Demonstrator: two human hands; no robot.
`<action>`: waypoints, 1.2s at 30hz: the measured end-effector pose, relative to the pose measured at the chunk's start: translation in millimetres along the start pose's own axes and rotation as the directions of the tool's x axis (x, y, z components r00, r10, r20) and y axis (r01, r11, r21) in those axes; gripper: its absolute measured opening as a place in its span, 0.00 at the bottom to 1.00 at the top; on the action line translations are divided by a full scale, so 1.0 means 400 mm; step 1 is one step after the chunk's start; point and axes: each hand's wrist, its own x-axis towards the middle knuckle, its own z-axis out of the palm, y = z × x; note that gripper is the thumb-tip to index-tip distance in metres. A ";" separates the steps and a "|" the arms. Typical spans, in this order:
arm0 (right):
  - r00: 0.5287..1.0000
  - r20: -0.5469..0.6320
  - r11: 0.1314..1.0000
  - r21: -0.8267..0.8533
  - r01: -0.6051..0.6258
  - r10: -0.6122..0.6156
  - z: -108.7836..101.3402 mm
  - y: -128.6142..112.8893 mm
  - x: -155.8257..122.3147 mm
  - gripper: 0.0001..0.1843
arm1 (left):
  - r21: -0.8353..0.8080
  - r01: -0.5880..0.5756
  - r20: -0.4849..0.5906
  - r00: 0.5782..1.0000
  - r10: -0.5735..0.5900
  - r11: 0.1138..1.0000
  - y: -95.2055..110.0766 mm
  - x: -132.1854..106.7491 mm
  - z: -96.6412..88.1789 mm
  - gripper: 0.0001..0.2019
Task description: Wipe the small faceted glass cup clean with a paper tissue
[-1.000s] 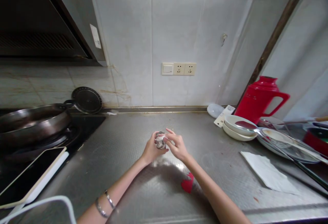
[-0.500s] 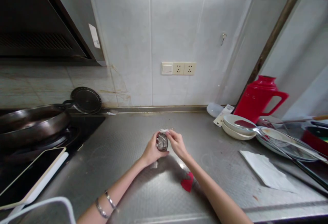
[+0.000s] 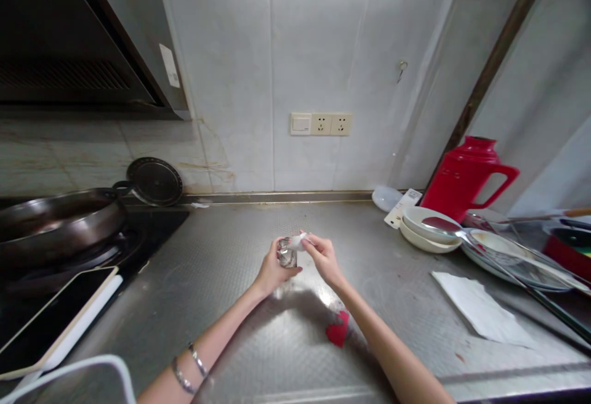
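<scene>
My left hand is closed around a small glass jar, held tilted above the metal counter. The glass looks clear and greyish with bright reflections; whether anything is inside I cannot tell. My right hand pinches a white tissue and holds it against the jar's upper right edge. A red scrap lies on the counter beside my right forearm.
On the left are a pan on the stove and a tablet with a white cable. At right stand a red thermos, stacked bowls and plates with utensils. A white paper towel lies in front of them.
The jar has shifted slightly left and turned in my left hand. More of the white tissue shows at my right fingers, now across the jar's upper edge.
</scene>
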 end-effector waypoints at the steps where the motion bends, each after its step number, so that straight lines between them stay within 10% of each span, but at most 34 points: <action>1: 0.999 -0.037 1.000 0.014 -0.025 0.025 -0.001 0.003 0.004 0.18 | 0.014 -0.017 0.013 1.000 0.017 1.000 0.001 -0.002 0.000 0.38; 5: 0.994 -0.096 0.992 -0.109 -0.059 0.049 0.005 0.014 0.011 0.18 | 0.087 -0.084 0.066 0.995 0.078 0.993 0.000 -0.011 0.002 0.40; 11: 0.986 0.141 0.975 -0.189 0.119 -0.093 0.027 0.012 -0.012 0.15 | 0.093 -0.098 0.107 0.990 0.088 0.991 -0.013 -0.016 0.005 0.39; 18: 0.872 0.292 0.827 -0.302 0.475 -0.394 0.022 0.007 -0.019 0.20 | 0.102 -0.088 0.094 0.992 0.078 0.991 0.002 -0.009 0.003 0.33; 26: 0.813 0.340 0.760 -0.309 0.572 -0.473 0.020 0.008 -0.021 0.23 | 0.126 -0.044 0.033 0.999 0.040 0.991 -0.008 -0.005 0.007 0.33; 31: 0.887 0.245 0.887 -0.156 0.435 -0.392 0.023 -0.014 -0.023 0.14 | 0.172 -0.012 0.000 1.000 0.012 0.985 0.000 -0.006 0.008 0.35; 36: 0.993 -0.116 0.999 0.033 0.018 -0.014 0.021 -0.019 -0.018 0.17 | 0.092 0.029 -0.003 1.000 -0.028 0.995 0.017 -0.005 0.003 0.36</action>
